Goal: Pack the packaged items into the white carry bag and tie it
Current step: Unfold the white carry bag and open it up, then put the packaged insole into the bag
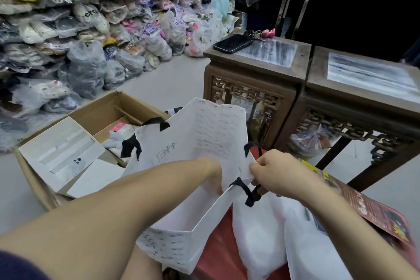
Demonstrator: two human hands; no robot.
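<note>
- Evidently the packing step is in hand: the bag [218,129] stands open between the box [102,109] on the floor and a red surface [218,254].
- The left hand [211,167] reaches down into the bag. The near wall hides its fingers, so I cannot tell whether they grip anything.
- The right hand [279,173] pinches the rim beside a black handle [250,193], fingers [255,169] curled, holding the mouth wide.
- Packs [122,128] lie in the box's far corner, left of the bag.
- Next, probably: draw the left hand out, fetch a pack, and drop it in. Tying is not yet due.
</note>
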